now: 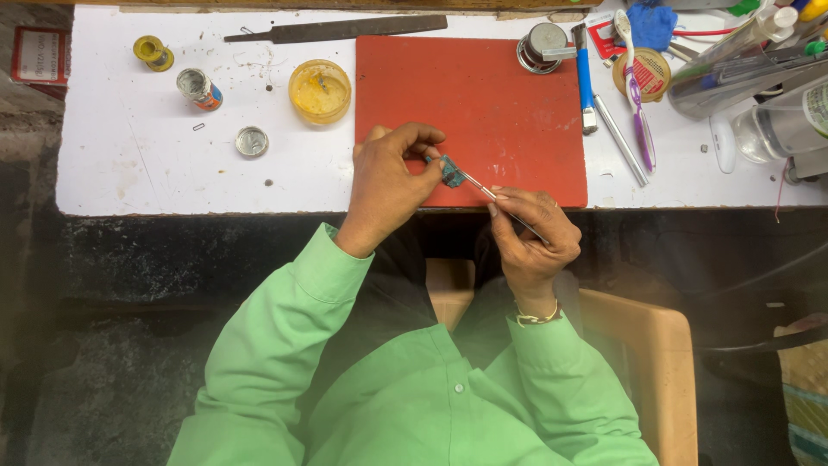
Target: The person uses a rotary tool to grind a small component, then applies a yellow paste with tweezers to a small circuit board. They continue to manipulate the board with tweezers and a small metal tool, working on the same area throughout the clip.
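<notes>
Most of the red mat (483, 95) lies bare, open to a hand from the front edge of the white worktop (129, 173). Along the back edge lie a long dark file (336, 29) and a round tin (542, 47). The right end is crowded with a blue-handled brush (586, 82), a toothbrush (636, 95) and bottles (776, 121). Left of the mat stand a yellow tub (320, 91), a small can (199, 89) and a lid (252, 141), with bare worktop between them.
</notes>
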Demonstrator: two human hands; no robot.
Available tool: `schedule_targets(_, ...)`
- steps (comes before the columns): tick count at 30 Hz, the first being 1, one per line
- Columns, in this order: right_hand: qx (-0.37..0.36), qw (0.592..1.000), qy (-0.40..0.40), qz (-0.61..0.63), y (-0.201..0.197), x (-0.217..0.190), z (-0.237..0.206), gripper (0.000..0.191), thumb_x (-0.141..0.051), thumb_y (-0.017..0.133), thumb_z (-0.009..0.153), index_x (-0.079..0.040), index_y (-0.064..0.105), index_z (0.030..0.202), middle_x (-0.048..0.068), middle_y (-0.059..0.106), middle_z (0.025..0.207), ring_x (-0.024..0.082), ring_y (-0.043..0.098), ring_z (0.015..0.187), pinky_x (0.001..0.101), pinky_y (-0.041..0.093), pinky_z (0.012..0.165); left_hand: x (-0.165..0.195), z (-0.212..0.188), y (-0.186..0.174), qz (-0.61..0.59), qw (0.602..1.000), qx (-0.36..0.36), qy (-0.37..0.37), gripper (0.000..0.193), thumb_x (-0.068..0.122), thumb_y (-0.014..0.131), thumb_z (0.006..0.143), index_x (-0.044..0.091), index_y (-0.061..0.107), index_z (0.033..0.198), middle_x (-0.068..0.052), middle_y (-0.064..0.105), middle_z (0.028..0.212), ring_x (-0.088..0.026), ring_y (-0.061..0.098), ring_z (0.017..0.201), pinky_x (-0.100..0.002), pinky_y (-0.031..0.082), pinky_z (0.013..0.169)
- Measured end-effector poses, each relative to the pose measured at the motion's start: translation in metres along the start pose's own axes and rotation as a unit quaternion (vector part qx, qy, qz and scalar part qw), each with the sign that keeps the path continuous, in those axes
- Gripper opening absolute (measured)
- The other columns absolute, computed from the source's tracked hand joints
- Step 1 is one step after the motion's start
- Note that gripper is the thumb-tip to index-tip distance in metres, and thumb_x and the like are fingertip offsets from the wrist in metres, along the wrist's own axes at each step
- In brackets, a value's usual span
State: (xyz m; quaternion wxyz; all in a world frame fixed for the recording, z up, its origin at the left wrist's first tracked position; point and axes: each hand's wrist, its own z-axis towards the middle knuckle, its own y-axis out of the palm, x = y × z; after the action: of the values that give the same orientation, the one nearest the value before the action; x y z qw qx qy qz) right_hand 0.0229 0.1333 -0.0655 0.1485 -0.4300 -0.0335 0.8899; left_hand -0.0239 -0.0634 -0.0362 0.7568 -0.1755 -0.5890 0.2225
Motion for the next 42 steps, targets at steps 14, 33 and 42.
schedule_targets(14, 0.001, 1.0, -0.007, 0.007, -0.0002, 0.0004, -0.0005, 0.02, 0.012, 0.077, 0.09, -0.001, 0.074, 0.104, 0.013, 0.076, 0.106, 0.018, 0.073, 0.097, 0.025, 0.057, 0.078, 0.0007, -0.0002, 0.0011, 0.007, 1.0, 0.0, 0.003, 0.022, 0.017, 0.076, 0.083, 0.015, 0.076, 0.105, 0.009, 0.078, 0.087, -0.013, 0.057, 0.091, -0.036, 0.037, 0.094)
schedule_targets(33, 0.007, 1.0, -0.005, -0.001, 0.0004, 0.0011, -0.0019, 0.019, 0.012, 0.078, 0.089, -0.002, 0.074, 0.102, 0.013, 0.076, 0.105, 0.017, 0.073, 0.095, 0.0225, 0.055, 0.069, 0.002, -0.0015, 0.0004, 0.002, 1.0, -0.004, -0.001, 0.022, 0.017, 0.076, 0.083, 0.015, 0.076, 0.105, 0.009, 0.078, 0.087, -0.013, 0.057, 0.091, -0.036, 0.037, 0.094)
schedule_targets(42, 0.015, 1.0, 0.019, 0.014, -0.0024, 0.0048, -0.0059, 0.019, 0.013, 0.077, 0.09, 0.0, 0.073, 0.103, 0.015, 0.076, 0.107, 0.013, 0.072, 0.091, 0.0179, 0.049, 0.06, 0.0026, -0.0014, 0.0, -0.001, 1.0, -0.004, -0.004, 0.022, 0.017, 0.076, 0.083, 0.015, 0.077, 0.105, 0.009, 0.078, 0.087, -0.013, 0.057, 0.09, -0.036, 0.037, 0.093)
